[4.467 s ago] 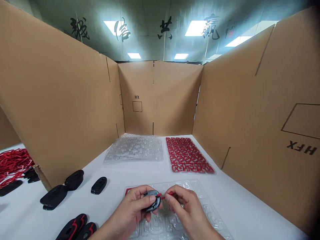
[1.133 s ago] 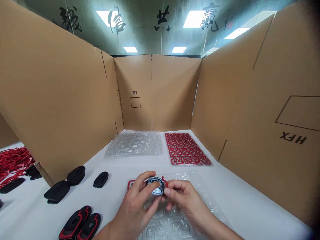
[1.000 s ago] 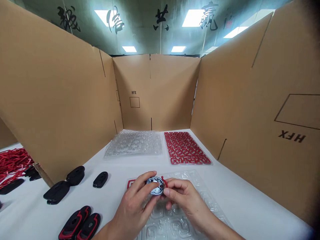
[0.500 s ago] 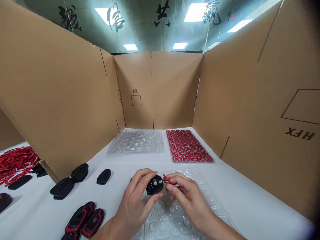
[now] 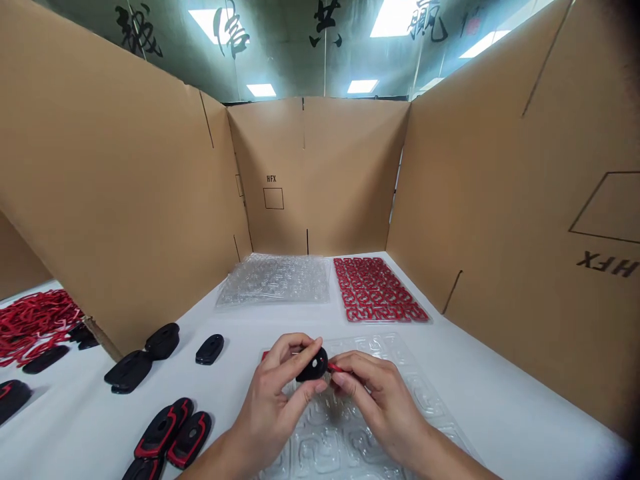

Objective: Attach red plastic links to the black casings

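Note:
My left hand (image 5: 275,393) grips a small black rounded plastic casing (image 5: 315,366) between thumb and fingers, its light spot facing me. In my right hand (image 5: 376,393), thumb and fingertips pinch a thin red strip (image 5: 336,367), whose end meets the casing's right edge. Whether the strip sits in the casing or only touches it, I cannot tell. Both hands are above a clear plastic tray (image 5: 320,450) with moulded pockets. A bit of red shows at the tray's far left corner, partly hidden by my left hand.
Black casings (image 5: 210,349) and red-trimmed ones (image 5: 191,439) lie at left. Beyond them is a heap of red strips (image 5: 37,323). At the back are stacked clear trays (image 5: 275,280) and a tray filled with red pieces (image 5: 377,290). Cardboard walls (image 5: 320,167) stand on three sides.
The red strip has come against the casing's right edge; before, a small gap lay between them. The casing has turned slightly in my left hand.

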Motion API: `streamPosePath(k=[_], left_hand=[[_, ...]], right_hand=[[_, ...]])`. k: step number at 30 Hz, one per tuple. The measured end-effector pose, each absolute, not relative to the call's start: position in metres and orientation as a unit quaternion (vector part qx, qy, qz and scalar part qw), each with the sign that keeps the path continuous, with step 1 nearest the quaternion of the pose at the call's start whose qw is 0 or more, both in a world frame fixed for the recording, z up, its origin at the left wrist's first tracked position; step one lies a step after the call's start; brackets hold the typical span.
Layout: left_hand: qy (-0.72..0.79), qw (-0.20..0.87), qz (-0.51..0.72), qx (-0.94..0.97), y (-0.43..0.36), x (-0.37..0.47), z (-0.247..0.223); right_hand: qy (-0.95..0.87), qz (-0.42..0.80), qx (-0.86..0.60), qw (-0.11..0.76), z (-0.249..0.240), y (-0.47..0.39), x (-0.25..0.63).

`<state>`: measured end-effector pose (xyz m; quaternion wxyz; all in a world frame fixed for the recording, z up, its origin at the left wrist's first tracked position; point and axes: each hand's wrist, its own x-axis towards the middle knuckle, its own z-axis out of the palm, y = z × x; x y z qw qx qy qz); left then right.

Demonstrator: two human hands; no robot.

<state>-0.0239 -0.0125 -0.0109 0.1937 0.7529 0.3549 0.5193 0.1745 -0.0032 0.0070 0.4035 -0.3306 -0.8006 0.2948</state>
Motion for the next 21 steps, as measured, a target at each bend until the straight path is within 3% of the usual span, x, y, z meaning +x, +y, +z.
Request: streamPosePath(k=[4, 8, 21], left_hand=[[0.357, 0.398, 0.495, 0.685, -0.011, -0.018, -0.007], [0.368, 0.61, 0.499, 0.493, -0.009, -0.008, -0.007], [0.354, 0.678, 0.511, 0.392, -0.01, -0.007, -0.007]], right_hand=[[-0.7, 0.443, -0.354, 0.434, 0.002, -0.004, 0.17], [-0.6, 0.55, -0.372, 0.446, 0.001, -0.001, 0.168], [-0.576, 0.589, -0.358, 0.44, 0.001, 0.003, 0.17]])
